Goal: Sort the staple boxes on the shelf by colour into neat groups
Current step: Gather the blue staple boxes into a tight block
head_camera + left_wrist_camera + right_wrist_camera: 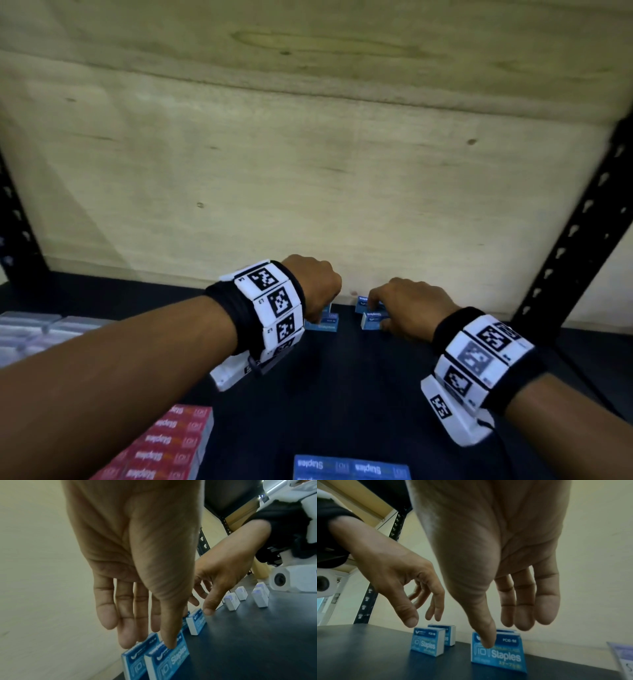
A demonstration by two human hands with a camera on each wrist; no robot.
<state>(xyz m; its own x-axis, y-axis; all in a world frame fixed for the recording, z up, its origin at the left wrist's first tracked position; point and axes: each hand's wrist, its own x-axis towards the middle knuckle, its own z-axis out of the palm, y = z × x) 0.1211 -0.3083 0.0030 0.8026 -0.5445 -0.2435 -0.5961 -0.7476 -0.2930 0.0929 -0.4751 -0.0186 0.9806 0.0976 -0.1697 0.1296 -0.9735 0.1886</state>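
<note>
Blue staple boxes sit under both hands at the far edge of the dark shelf (342, 394), close to the pale wooden back panel (308, 171). The left hand (317, 286) hangs over its pair of blue boxes (159, 660), fingers (106, 609) fairly straight and pointing down, thumb tip touching the top of the nearer box; it encloses nothing yet. The right hand (407, 305) is likewise loosely spread over the other pair of blue boxes (498, 653), thumb resting on the front face, fingers hovering behind. The two pairs stand apart, with bare shelf between them.

The step in hand looks like gathering these four into one blue group. To do it well, I would pinch each pair front and back so both boxes move together, slide rather than lift, and bring the pairs flush, labels facing the same way.

Further out, a red stack (168, 445) lies near left, a larger blue stack (352, 467) at the near edge, and pale boxes (30, 329) at far left.
</note>
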